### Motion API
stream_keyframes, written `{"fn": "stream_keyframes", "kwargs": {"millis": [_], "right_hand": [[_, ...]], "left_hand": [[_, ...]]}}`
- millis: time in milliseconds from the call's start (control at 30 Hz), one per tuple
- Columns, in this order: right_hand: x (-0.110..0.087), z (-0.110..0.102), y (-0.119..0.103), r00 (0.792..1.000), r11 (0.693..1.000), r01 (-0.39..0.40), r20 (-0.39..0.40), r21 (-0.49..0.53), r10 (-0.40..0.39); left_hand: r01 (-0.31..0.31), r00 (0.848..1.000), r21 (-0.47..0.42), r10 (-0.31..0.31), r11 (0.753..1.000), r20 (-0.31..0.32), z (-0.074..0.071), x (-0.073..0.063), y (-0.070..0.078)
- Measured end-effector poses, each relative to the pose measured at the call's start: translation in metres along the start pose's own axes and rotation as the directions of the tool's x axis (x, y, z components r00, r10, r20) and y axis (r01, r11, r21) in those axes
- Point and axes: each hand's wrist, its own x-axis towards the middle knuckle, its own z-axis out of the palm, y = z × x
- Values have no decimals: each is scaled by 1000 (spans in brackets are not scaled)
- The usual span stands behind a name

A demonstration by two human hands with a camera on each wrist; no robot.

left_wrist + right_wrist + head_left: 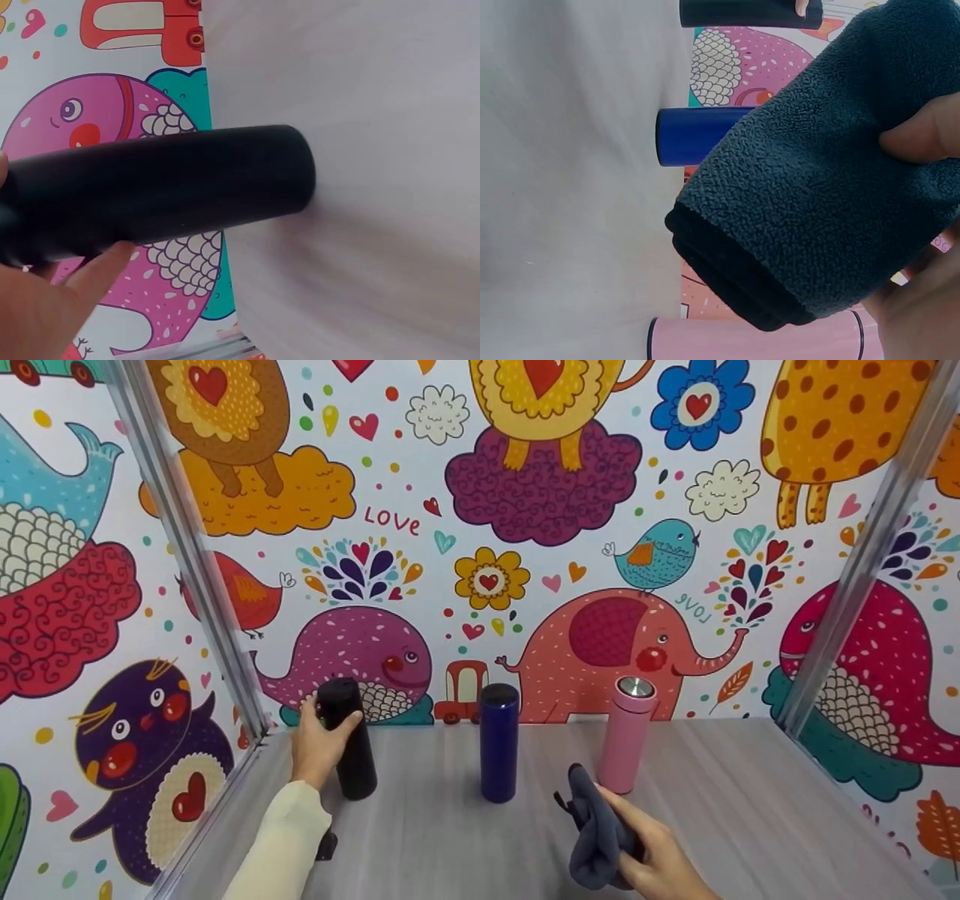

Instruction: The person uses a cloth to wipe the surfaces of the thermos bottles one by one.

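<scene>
On the left, a black thermos flask (354,765) stands on the table, and my left hand (319,742) grips it around its upper part. The left wrist view shows the flask's lower body (225,176) and base, with a finger and thumb along its side. My right hand (660,855) holds a folded dark grey towel (596,840) with black edging, above the table at the right. In the right wrist view the thumb presses on the towel (802,180). A pink thermos flask (626,742) with a silver top stands just beyond the towel.
A dark blue thermos flask (499,750) stands upright between the black and pink ones. Near the left forearm lies a small black object (326,846), partly hidden by the sleeve. Patterned cartoon panels (487,510) with metal corner posts (202,555) enclose the grey table (435,847).
</scene>
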Motion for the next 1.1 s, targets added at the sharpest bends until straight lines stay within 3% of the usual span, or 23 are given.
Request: {"fn": "stream_keyframes", "kwargs": {"millis": [233, 433, 567, 767, 967, 1100], "right_hand": [[-2, 1, 0, 999, 998, 34, 7, -56, -33], [1, 2, -9, 998, 998, -52, 27, 37, 51], [0, -1, -15, 999, 996, -45, 31, 75, 43], [-4, -5, -21, 1000, 1000, -2, -17, 25, 2], [-9, -3, -24, 995, 996, -85, -47, 38, 86], [-9, -3, -24, 993, 996, -85, -86, -1, 85]], "left_hand": [[21, 999, 19, -21, 1000, 27, 0, -3, 3], [-13, 995, 17, 14, 1000, -99, -15, -23, 18], [-88, 987, 9, 89, 996, -132, -24, -53, 34], [-186, 983, -56, 185, 981, -16, -16, -114, 51], [-88, 991, -61, 94, 994, 101, 5, -168, 68], [-28, 991, -55, 36, 998, 133, 14, -181, 76]]}}
